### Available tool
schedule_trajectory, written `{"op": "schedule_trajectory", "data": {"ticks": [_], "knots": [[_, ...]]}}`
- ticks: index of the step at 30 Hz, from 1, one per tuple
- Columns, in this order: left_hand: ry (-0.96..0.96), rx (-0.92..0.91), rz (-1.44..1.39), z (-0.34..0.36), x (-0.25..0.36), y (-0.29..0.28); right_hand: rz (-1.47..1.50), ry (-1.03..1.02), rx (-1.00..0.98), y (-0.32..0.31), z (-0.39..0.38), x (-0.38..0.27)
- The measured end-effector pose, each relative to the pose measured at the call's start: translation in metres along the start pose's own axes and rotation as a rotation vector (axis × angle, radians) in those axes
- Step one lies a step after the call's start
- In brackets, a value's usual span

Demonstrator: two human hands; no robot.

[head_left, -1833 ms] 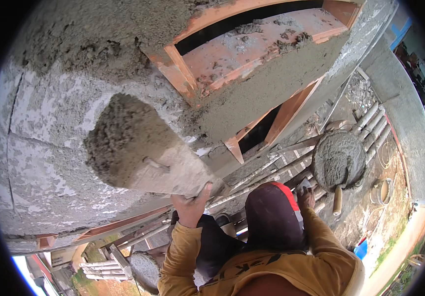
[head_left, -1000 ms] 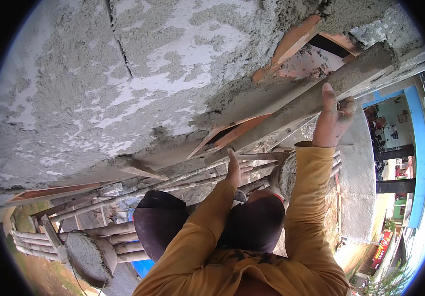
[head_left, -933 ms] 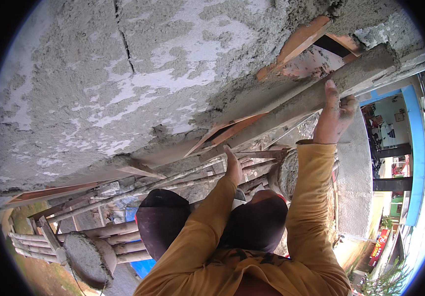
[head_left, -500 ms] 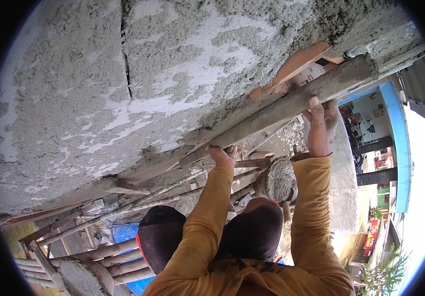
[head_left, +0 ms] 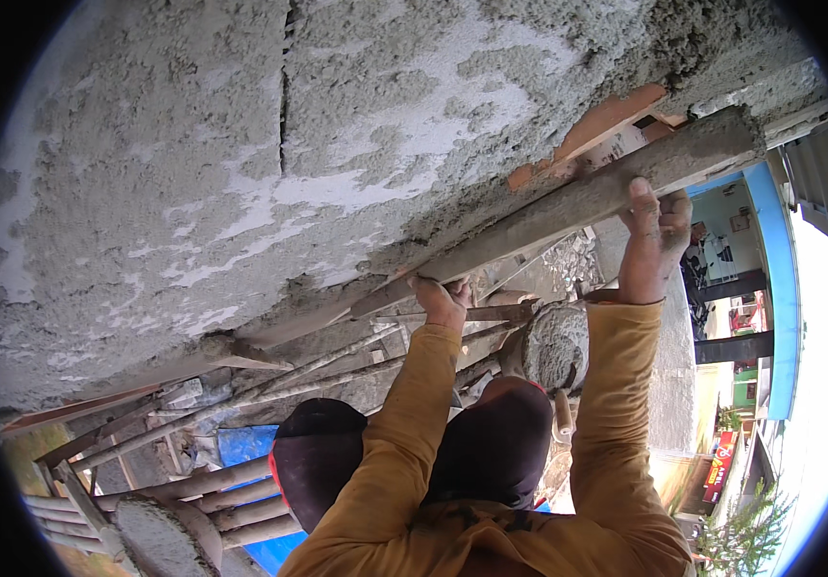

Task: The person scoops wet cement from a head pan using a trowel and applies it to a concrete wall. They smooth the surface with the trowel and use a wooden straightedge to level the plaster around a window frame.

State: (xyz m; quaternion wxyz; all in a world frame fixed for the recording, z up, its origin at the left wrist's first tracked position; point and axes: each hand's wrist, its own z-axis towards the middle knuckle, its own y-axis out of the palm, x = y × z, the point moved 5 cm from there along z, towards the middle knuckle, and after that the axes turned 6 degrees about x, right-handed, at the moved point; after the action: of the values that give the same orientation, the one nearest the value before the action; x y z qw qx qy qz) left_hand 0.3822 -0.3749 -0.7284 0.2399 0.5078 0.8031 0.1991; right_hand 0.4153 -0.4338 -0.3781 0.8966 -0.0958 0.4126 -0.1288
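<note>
A long, straight wooden board [head_left: 548, 216], grey with mortar, lies slantwise along the lower edge of the rough plastered wall [head_left: 193, 144]. Near its lower left end, my left hand [head_left: 443, 300] grips it from below, fingers partly hidden behind it. My right hand [head_left: 652, 240] is closed round the board further up, thumb on the near face and the other fingers curled at its underside. An orange-brown strip [head_left: 606, 120] shows between wall and board close to the upper right end.
Bamboo poles [head_left: 231, 500] form scaffolding at lower left, beside a mortar-filled container [head_left: 159, 539] and a blue tarp [head_left: 250, 444]. Another container of mortar [head_left: 556, 346] stands below my hands, with rubble [head_left: 577, 264] beyond. A blue-framed building opening [head_left: 769, 288] is at right.
The board's upper right end has shifted right and slightly away from the wall edge. My right hand has moved right with it; my left hand has moved only a little.
</note>
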Motion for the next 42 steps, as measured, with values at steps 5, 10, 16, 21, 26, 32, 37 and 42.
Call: {"op": "schedule_trajectory", "data": {"ticks": [5, 10, 16, 21, 26, 32, 37, 42], "knots": [[0.022, -0.096, -0.013, 0.000, -0.001, 0.012, 0.044, -0.019, 0.013, 0.013, 0.005, -0.022], [0.027, -0.188, 0.022, 0.058, 0.047, -0.047, 0.148, -0.013, -0.058, 0.054, -0.066, -0.011], [0.015, -0.109, -0.079, 0.003, 0.001, -0.005, 0.040, -0.028, -0.042, 0.014, 0.003, -0.027], [0.021, -0.221, -0.082, 0.049, 0.041, -0.040, 0.204, 0.049, -0.061, 0.052, -0.061, -0.018], [0.092, -0.190, -0.078, 0.034, 0.046, -0.040, 0.167, 0.026, -0.106, 0.040, -0.053, -0.005], [0.096, -0.036, -0.048, -0.044, 0.010, 0.013, 0.117, -0.012, 0.038, 0.009, 0.008, -0.032], [0.079, -0.209, -0.066, 0.060, 0.075, -0.064, 0.245, 0.080, -0.110, 0.072, -0.086, -0.024], [0.108, -0.153, -0.109, 0.034, 0.049, -0.044, 0.188, -0.008, -0.047, 0.043, -0.052, -0.013]]}}
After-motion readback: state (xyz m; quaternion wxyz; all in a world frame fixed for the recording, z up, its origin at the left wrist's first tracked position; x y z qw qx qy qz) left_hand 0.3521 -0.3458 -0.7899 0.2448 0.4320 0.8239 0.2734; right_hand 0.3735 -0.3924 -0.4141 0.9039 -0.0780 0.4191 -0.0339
